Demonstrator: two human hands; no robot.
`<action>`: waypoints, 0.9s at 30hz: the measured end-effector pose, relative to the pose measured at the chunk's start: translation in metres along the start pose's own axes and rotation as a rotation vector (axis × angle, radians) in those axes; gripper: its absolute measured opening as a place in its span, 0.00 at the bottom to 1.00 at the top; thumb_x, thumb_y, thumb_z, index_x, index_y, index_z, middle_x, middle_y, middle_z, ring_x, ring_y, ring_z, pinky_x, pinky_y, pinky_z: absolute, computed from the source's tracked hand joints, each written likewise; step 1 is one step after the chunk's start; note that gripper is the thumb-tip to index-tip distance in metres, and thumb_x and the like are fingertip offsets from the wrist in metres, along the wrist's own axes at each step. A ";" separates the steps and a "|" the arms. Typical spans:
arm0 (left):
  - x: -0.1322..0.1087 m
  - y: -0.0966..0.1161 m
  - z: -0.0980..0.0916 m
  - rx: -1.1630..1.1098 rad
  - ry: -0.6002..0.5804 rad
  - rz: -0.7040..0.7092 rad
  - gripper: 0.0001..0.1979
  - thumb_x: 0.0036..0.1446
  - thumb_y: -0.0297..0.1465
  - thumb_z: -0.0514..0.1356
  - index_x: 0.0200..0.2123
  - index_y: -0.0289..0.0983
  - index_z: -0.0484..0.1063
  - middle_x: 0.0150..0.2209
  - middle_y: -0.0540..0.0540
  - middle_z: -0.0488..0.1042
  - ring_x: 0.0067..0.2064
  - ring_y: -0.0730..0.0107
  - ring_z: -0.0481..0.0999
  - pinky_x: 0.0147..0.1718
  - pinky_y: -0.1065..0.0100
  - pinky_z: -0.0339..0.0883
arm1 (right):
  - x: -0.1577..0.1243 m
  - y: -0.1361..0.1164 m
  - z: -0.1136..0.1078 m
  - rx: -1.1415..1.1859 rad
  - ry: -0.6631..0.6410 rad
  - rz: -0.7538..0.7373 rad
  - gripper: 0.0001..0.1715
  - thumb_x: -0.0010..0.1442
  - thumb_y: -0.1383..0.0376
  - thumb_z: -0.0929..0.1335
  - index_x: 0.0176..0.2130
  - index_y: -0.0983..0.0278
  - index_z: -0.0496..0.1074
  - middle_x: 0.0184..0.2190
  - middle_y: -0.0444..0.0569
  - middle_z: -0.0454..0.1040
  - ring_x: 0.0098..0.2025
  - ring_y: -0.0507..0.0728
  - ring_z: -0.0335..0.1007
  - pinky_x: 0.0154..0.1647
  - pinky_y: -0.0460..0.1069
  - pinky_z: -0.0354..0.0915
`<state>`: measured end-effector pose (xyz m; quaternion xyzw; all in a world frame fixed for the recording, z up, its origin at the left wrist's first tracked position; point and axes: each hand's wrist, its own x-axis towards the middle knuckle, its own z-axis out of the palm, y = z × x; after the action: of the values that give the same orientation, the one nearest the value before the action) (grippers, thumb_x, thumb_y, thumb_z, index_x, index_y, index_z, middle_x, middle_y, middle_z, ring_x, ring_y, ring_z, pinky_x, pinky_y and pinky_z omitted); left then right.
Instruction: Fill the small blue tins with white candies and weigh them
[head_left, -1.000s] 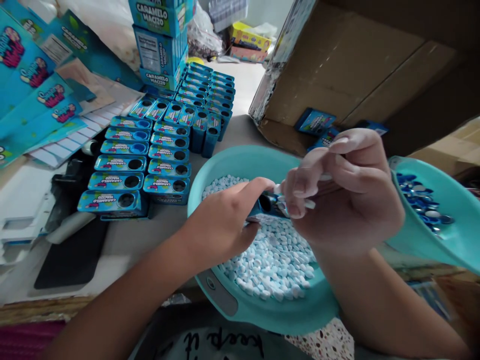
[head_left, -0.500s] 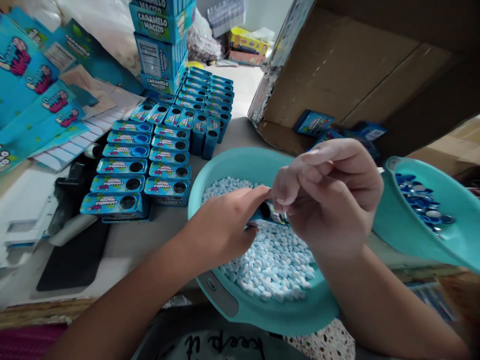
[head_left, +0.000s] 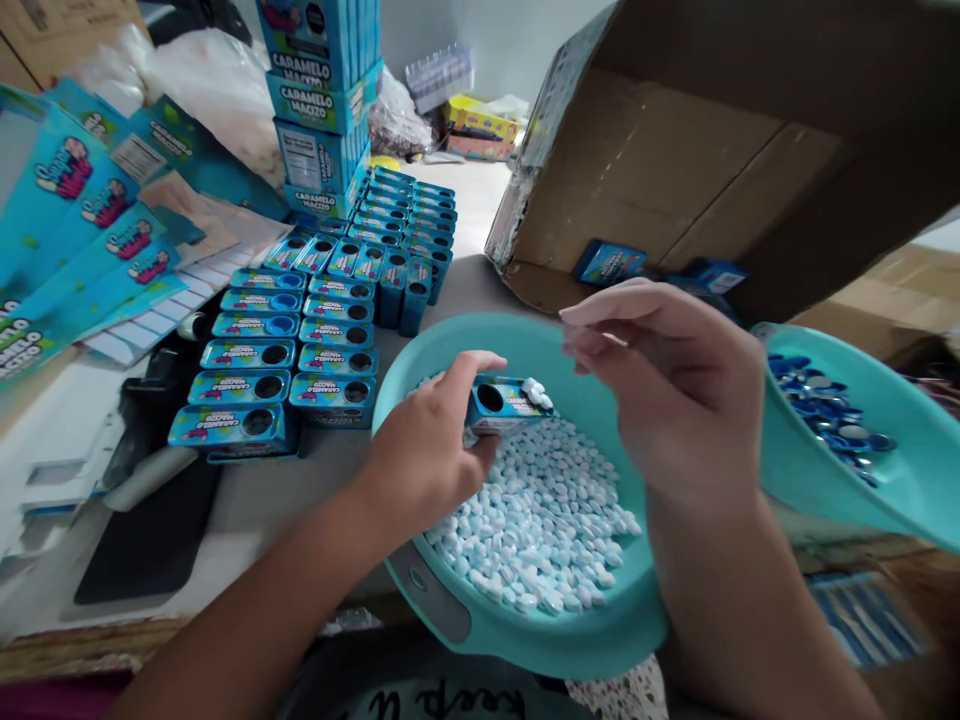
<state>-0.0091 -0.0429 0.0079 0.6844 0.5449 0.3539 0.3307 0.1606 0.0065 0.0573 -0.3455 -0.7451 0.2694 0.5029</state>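
My left hand grips a small blue candy box with a round hole in its top, held over a teal bowl full of pale blue and white candies. A few candies lie on the box's right end. My right hand hovers just right of the box, fingers loosely curled and apart, with nothing in them.
Rows of the same blue boxes lie on the table to the left, with a stack of cartons behind. A second teal bowl of blue caps is at right. An open cardboard box stands behind. Flat blue packaging lies far left.
My right hand has drawn back from the box and let its fingers loosen. The left hand has lifted the box a little, so its top and hole show.
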 end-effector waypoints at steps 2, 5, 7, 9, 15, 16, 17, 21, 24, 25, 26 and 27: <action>0.001 -0.001 0.001 -0.014 0.083 -0.027 0.26 0.54 0.23 0.65 0.56 0.41 0.66 0.51 0.43 0.77 0.48 0.55 0.79 0.44 0.59 0.75 | 0.004 -0.002 -0.012 -0.275 -0.146 0.069 0.05 0.63 0.62 0.71 0.40 0.58 0.79 0.35 0.48 0.74 0.35 0.56 0.71 0.32 0.51 0.66; 0.003 -0.003 0.004 -0.016 0.175 -0.027 0.24 0.54 0.22 0.65 0.53 0.41 0.67 0.51 0.44 0.77 0.49 0.56 0.79 0.45 0.59 0.75 | 0.006 -0.003 -0.018 -0.492 -0.416 0.099 0.11 0.65 0.59 0.69 0.43 0.62 0.79 0.37 0.51 0.76 0.37 0.57 0.73 0.32 0.50 0.67; 0.002 -0.004 0.005 0.015 0.197 -0.026 0.23 0.54 0.22 0.65 0.52 0.41 0.68 0.50 0.45 0.77 0.48 0.56 0.79 0.44 0.59 0.75 | 0.004 -0.002 -0.014 -0.553 -0.476 0.078 0.11 0.66 0.62 0.68 0.42 0.62 0.80 0.37 0.52 0.76 0.35 0.56 0.73 0.31 0.49 0.67; 0.002 -0.004 0.005 0.048 0.204 -0.011 0.23 0.54 0.21 0.64 0.52 0.41 0.68 0.50 0.45 0.78 0.48 0.55 0.79 0.42 0.59 0.75 | 0.001 -0.001 -0.008 -0.607 -0.459 0.049 0.11 0.66 0.64 0.67 0.40 0.62 0.80 0.36 0.51 0.77 0.33 0.55 0.73 0.30 0.49 0.66; 0.000 -0.005 0.004 0.068 0.164 0.049 0.21 0.55 0.21 0.62 0.51 0.41 0.67 0.48 0.46 0.78 0.47 0.57 0.78 0.41 0.61 0.73 | -0.003 -0.006 0.000 -0.534 -0.462 0.012 0.11 0.66 0.68 0.67 0.40 0.60 0.81 0.37 0.50 0.79 0.35 0.55 0.75 0.34 0.48 0.68; 0.000 -0.006 0.003 0.063 0.156 0.063 0.20 0.55 0.22 0.62 0.51 0.41 0.67 0.48 0.46 0.78 0.47 0.57 0.78 0.41 0.62 0.73 | -0.003 -0.008 0.001 -0.490 -0.471 0.012 0.11 0.66 0.68 0.67 0.39 0.60 0.81 0.37 0.50 0.79 0.35 0.54 0.75 0.34 0.48 0.69; -0.001 -0.006 0.003 0.056 0.151 0.076 0.19 0.56 0.22 0.61 0.51 0.41 0.67 0.47 0.46 0.77 0.47 0.58 0.78 0.41 0.62 0.73 | -0.003 -0.009 0.002 -0.444 -0.483 0.011 0.11 0.66 0.68 0.67 0.38 0.60 0.80 0.37 0.49 0.79 0.35 0.54 0.75 0.34 0.48 0.69; 0.000 -0.006 0.005 0.043 0.156 0.091 0.16 0.59 0.23 0.59 0.49 0.41 0.67 0.47 0.46 0.77 0.48 0.58 0.78 0.42 0.62 0.73 | -0.003 -0.007 0.007 -0.251 -0.488 0.025 0.10 0.65 0.69 0.68 0.36 0.60 0.80 0.36 0.48 0.79 0.36 0.54 0.75 0.36 0.48 0.71; 0.001 -0.006 0.005 0.041 0.180 0.071 0.16 0.58 0.23 0.60 0.50 0.41 0.68 0.49 0.45 0.77 0.49 0.56 0.77 0.43 0.60 0.73 | -0.004 -0.002 0.012 -0.113 -0.403 0.076 0.06 0.63 0.67 0.70 0.34 0.60 0.79 0.36 0.48 0.79 0.37 0.55 0.76 0.38 0.49 0.74; 0.001 -0.005 0.005 0.034 0.181 0.064 0.17 0.58 0.23 0.61 0.50 0.40 0.68 0.49 0.45 0.77 0.50 0.55 0.77 0.44 0.60 0.73 | -0.005 -0.001 0.014 -0.082 -0.366 0.094 0.05 0.62 0.66 0.71 0.34 0.60 0.79 0.36 0.48 0.79 0.38 0.56 0.77 0.38 0.50 0.75; 0.002 -0.005 0.005 0.025 0.177 0.061 0.17 0.58 0.23 0.61 0.50 0.40 0.67 0.48 0.45 0.77 0.50 0.55 0.77 0.44 0.59 0.73 | -0.006 0.000 0.016 -0.064 -0.331 0.113 0.04 0.61 0.66 0.71 0.35 0.59 0.79 0.36 0.48 0.79 0.39 0.56 0.77 0.39 0.50 0.75; 0.002 -0.006 0.005 0.014 0.171 0.064 0.16 0.58 0.23 0.61 0.50 0.39 0.67 0.48 0.44 0.77 0.51 0.55 0.77 0.45 0.59 0.73 | -0.007 0.000 0.018 -0.059 -0.300 0.131 0.03 0.61 0.65 0.72 0.35 0.59 0.79 0.36 0.47 0.80 0.39 0.56 0.78 0.39 0.50 0.76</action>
<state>-0.0074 -0.0403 0.0005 0.6711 0.5516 0.4175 0.2667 0.1454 -0.0001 0.0474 -0.3641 -0.7952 0.3282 0.3568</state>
